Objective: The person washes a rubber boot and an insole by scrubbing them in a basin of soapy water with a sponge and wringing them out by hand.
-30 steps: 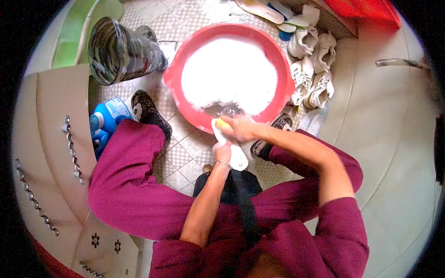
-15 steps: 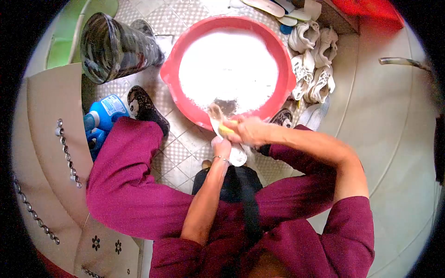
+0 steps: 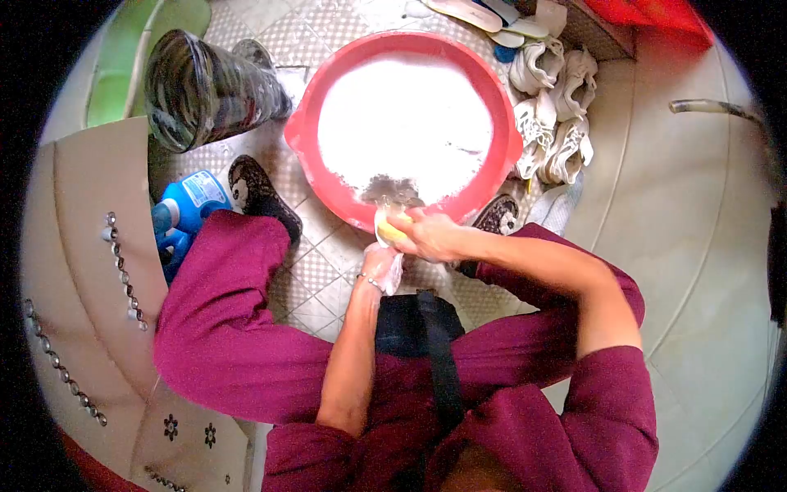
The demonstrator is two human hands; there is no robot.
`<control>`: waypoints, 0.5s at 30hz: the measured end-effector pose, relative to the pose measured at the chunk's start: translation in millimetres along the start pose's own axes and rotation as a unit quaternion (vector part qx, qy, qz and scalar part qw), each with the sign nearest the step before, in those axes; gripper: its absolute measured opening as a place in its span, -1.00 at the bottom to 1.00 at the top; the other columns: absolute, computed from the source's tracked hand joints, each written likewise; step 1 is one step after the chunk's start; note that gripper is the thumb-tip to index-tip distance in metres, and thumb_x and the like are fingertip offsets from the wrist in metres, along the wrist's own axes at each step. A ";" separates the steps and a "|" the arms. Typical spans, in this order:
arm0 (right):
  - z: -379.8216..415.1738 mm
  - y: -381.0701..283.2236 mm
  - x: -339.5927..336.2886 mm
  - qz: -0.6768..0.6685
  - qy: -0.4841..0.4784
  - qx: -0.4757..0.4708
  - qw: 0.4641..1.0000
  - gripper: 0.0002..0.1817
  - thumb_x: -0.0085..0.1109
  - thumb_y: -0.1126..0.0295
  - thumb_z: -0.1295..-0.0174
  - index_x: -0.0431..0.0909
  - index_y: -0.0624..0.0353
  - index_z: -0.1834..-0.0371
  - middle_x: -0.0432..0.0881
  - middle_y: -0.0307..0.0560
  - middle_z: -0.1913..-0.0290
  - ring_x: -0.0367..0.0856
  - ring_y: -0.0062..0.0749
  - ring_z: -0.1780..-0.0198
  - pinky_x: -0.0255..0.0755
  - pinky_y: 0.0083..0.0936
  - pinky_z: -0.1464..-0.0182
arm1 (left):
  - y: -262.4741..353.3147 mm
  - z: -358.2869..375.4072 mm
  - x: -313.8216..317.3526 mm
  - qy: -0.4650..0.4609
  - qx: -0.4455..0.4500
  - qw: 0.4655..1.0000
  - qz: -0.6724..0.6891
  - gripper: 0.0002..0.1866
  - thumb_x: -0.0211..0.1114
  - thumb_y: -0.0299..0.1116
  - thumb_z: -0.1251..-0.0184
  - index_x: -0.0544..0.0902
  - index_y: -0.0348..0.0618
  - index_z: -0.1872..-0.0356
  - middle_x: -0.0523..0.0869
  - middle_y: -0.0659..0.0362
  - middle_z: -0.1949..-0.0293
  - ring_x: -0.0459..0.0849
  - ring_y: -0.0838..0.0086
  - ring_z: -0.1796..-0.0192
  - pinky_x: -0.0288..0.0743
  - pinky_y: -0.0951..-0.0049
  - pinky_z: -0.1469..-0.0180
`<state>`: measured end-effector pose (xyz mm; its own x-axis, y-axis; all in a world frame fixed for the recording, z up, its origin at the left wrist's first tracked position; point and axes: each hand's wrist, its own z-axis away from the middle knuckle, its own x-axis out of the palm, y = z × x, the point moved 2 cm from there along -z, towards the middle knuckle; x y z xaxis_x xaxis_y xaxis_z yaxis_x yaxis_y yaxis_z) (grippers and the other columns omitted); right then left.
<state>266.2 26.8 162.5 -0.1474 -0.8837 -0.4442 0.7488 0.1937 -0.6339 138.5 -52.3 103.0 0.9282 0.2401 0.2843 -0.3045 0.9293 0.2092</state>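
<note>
My right hand (image 3: 430, 235) is closed around a yellow oval piece (image 3: 393, 229), pressed against a narrow white item. Whether the yellow piece is a brush or a bar of soap cannot be made out. My left hand (image 3: 382, 261) is wrapped round the wet white item (image 3: 393, 277), which shows above and below the fingers; its kind is partly hidden. Both hands meet at the near rim of a red basin (image 3: 328, 193). White foam (image 3: 406, 119) fills the basin, with a dark patch of water (image 3: 389, 189) near the hands.
Several white sneakers (image 3: 566, 156) stand right of the basin, with insoles (image 3: 467, 12) beyond them. A dark streaked bucket (image 3: 193, 94) lies tilted at the left. Blue bottles (image 3: 193, 201) sit near my left knee, beside a beige cabinet panel (image 3: 98, 213).
My left hand has shifted slightly left and down, and the white item's rounded lower end no longer shows at the right. My right hand moved slightly down and left with the yellow piece.
</note>
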 end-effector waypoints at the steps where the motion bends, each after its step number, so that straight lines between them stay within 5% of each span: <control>1: -21.8 4.3 5.2 -0.002 0.015 0.057 0.998 -0.47 -0.23 0.05 -0.18 0.11 0.05 -0.18 0.35 0.36 0.08 0.40 0.23 0.13 0.38 -0.11 0.15 | 0.3 -1.4 -5.0 0.000 0.002 1.000 -0.004 -0.88 0.09 -0.44 -0.10 0.54 -0.23 0.36 0.53 0.23 0.56 0.47 0.55 0.59 0.33 0.55 0.63; 2: -42.2 16.2 11.8 -0.002 0.029 0.114 0.993 -0.50 -0.23 0.06 -0.18 0.15 0.07 -0.14 0.36 0.30 0.08 0.42 0.21 0.16 0.40 -0.12 0.19 | -0.4 -1.8 -9.3 -0.016 -0.022 1.000 0.008 -0.88 0.09 -0.41 -0.11 0.53 -0.21 0.37 0.51 0.24 0.58 0.45 0.57 0.61 0.31 0.56 0.65; 3: -68.9 43.1 27.2 0.038 0.074 0.009 0.997 -0.56 -0.24 0.09 -0.19 0.21 0.09 -0.07 0.41 0.24 0.16 0.46 0.17 0.23 0.40 -0.11 0.22 | 1.5 -3.8 -7.6 -0.033 -0.039 0.998 0.026 -0.88 0.10 -0.39 -0.11 0.53 -0.19 0.38 0.50 0.25 0.60 0.43 0.59 0.63 0.30 0.57 0.68; 5: -89.4 63.0 29.8 0.035 0.052 -0.020 0.998 -0.58 -0.26 0.12 -0.20 0.20 0.10 -0.06 0.44 0.26 0.25 0.47 0.14 0.28 0.40 -0.13 0.26 | 7.6 6.2 -6.0 0.004 -0.031 0.998 -0.056 -0.88 0.11 -0.34 -0.12 0.52 -0.16 0.41 0.49 0.27 0.61 0.42 0.61 0.64 0.30 0.58 0.68; 6: -74.5 49.9 8.6 -0.001 0.024 0.084 0.996 -0.57 -0.24 0.10 -0.18 0.21 0.09 -0.05 0.45 0.32 0.29 0.48 0.12 0.25 0.39 -0.13 0.25 | 10.4 5.8 -4.7 0.021 -0.026 0.998 -0.048 -0.88 0.10 -0.33 -0.12 0.51 -0.15 0.41 0.48 0.27 0.62 0.41 0.60 0.64 0.29 0.58 0.69; 7: -58.6 37.3 -4.6 0.002 0.023 0.083 0.996 -0.57 -0.24 0.10 -0.18 0.21 0.09 -0.05 0.45 0.32 0.29 0.48 0.12 0.25 0.39 -0.13 0.25 | 9.1 5.5 -2.9 0.040 -0.025 0.998 -0.033 -0.88 0.10 -0.33 -0.12 0.51 -0.14 0.42 0.47 0.28 0.64 0.41 0.60 0.65 0.29 0.57 0.69; 8: -41.6 27.2 -12.2 -0.020 0.046 0.068 0.996 -0.54 -0.22 0.08 -0.18 0.19 0.08 -0.08 0.45 0.35 0.29 0.48 0.11 0.23 0.39 -0.13 0.23 | 7.3 0.4 -0.9 0.039 -0.028 0.999 -0.012 -0.92 0.06 -0.38 -0.15 0.44 -0.14 0.44 0.32 0.30 0.74 0.19 0.61 0.77 0.10 0.57 0.75; 11: 1.2 -5.1 -13.6 -0.002 -0.008 0.005 1.000 -0.39 -0.21 0.01 -0.16 0.00 0.03 -0.24 0.37 0.49 0.17 0.46 0.21 0.18 0.38 -0.11 0.16 | 12.5 6.2 1.5 -0.018 -0.022 0.999 0.021 -0.92 0.02 -0.39 -0.16 0.41 -0.12 0.48 0.32 0.29 0.74 0.19 0.60 0.78 0.09 0.56 0.76; 15: -43.1 21.5 14.8 0.009 0.045 0.110 0.993 -0.44 -0.26 -0.01 -0.17 0.14 0.14 -0.13 0.43 0.34 0.18 0.48 0.16 0.22 0.41 -0.11 0.21 | 11.2 5.1 0.3 0.000 -0.003 1.000 -0.023 -0.93 0.00 -0.41 -0.15 0.43 -0.14 0.46 0.36 0.28 0.72 0.28 0.58 0.75 0.16 0.56 0.75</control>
<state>252.3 36.2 115.0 -0.1821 -0.8370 -0.5160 0.8734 0.1034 -0.4759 134.2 -43.3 110.2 0.9413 0.1970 0.2740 -0.2599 0.9412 0.2160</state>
